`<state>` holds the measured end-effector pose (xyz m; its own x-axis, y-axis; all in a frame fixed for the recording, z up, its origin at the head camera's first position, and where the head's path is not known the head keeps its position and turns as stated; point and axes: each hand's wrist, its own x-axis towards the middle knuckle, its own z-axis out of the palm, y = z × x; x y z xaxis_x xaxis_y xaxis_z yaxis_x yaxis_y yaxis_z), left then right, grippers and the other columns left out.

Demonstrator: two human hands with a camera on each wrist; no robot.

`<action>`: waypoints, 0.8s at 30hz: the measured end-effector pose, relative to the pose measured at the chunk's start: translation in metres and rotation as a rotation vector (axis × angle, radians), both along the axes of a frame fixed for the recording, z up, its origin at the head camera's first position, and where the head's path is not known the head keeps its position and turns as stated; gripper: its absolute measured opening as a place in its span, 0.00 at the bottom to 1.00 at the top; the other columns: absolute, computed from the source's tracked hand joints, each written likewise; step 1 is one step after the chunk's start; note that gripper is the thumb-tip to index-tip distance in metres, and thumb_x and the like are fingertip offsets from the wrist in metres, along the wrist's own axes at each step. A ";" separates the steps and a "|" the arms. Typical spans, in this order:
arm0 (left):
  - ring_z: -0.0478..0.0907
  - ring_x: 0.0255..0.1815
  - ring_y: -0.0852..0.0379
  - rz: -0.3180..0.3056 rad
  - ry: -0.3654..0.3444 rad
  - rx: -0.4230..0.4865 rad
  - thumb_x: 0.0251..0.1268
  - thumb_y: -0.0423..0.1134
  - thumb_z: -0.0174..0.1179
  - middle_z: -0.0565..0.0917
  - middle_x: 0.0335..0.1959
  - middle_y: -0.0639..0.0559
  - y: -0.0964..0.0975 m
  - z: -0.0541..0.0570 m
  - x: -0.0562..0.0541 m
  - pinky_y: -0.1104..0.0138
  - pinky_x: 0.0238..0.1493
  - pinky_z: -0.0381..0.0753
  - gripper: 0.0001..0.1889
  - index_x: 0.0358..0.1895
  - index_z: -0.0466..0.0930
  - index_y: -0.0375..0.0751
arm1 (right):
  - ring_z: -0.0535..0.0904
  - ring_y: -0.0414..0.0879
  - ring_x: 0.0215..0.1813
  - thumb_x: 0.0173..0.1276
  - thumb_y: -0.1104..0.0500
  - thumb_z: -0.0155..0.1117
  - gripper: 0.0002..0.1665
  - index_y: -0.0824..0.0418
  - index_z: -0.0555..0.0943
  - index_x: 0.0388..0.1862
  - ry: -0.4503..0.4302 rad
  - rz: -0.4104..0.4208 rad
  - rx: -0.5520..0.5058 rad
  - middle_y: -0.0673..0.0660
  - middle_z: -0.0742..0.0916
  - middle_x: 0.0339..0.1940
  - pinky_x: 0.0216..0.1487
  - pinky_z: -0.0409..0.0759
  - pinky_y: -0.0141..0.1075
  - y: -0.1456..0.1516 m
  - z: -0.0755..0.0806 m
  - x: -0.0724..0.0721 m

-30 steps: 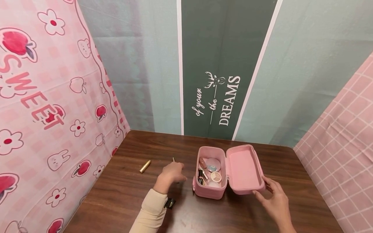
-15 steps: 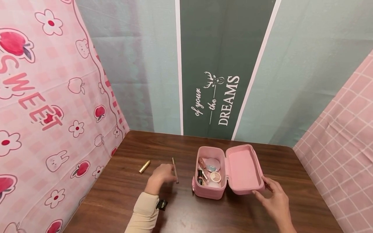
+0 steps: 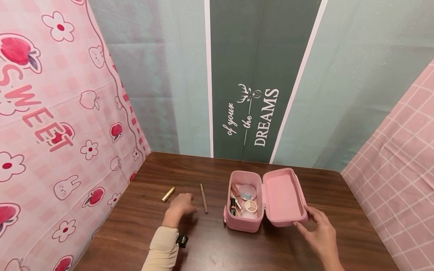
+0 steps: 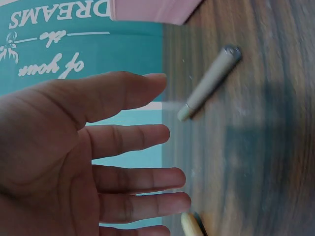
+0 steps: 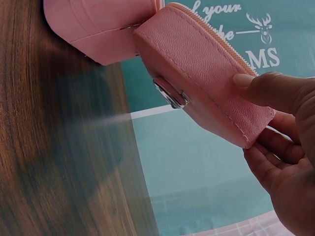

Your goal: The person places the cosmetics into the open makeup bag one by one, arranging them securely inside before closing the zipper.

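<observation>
My left hand [image 3: 181,206] hovers over the table between a gold lipstick tube [image 3: 168,194] and a slim brown cosmetic pencil [image 3: 204,198]. In the left wrist view its fingers [image 4: 140,179] are extended and nothing lies in the palm. The pencil [image 4: 210,82] rests on the wood beyond the thumb. At the right, my right hand [image 3: 320,233] grips the raised lid [image 3: 285,197] of a pink makeup case [image 3: 244,224], thumb on one side and fingers on the other. Inside the case lie a round compact [image 3: 247,195], a three-colour palette [image 3: 251,206] and several tubes [image 3: 233,206].
The brown wooden table [image 3: 217,248] runs back to a green and teal curtain [image 3: 244,56]. A pink printed cloth [image 3: 68,113] hangs on the left, and a pink checked cloth [image 3: 396,169] on the right. A metal handle ring [image 5: 170,93] sits on the lid's outside.
My left hand has moved left, away from the case and past the pencil, toward the gold lipstick. The pencil is now fully uncovered. The right hand and the lid have stayed in place.
</observation>
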<state>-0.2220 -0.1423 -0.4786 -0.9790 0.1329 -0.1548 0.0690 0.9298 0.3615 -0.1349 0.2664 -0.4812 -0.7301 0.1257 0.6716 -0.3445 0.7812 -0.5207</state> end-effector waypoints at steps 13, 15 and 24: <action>0.78 0.38 0.43 0.073 0.013 -0.006 0.47 0.46 0.68 0.81 0.38 0.42 -0.028 -0.009 -0.001 0.50 0.33 0.75 0.19 0.41 0.80 0.38 | 0.70 0.25 0.39 0.25 0.71 0.81 0.38 0.71 0.80 0.45 -0.005 -0.011 0.044 0.64 0.83 0.41 0.41 0.63 0.17 0.001 0.001 0.001; 0.78 0.38 0.43 0.086 0.014 -0.002 0.47 0.46 0.68 0.81 0.38 0.42 -0.032 -0.010 -0.001 0.49 0.34 0.74 0.20 0.41 0.80 0.38 | 0.71 0.27 0.39 0.25 0.71 0.81 0.38 0.71 0.80 0.44 -0.009 -0.008 0.043 0.64 0.83 0.41 0.41 0.63 0.17 0.001 0.001 0.001; 0.78 0.38 0.39 0.124 0.062 -0.001 0.49 0.46 0.67 0.81 0.38 0.41 -0.049 -0.019 -0.006 0.46 0.33 0.73 0.19 0.42 0.80 0.38 | 0.68 0.23 0.40 0.26 0.73 0.80 0.37 0.72 0.79 0.44 -0.004 0.012 0.011 0.64 0.81 0.42 0.42 0.64 0.14 -0.001 0.002 0.001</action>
<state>-0.2278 -0.1912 -0.4976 -0.9956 0.0102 -0.0934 -0.0242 0.9328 0.3597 -0.1340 0.2657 -0.4790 -0.7339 0.1095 0.6704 -0.3522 0.7825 -0.5135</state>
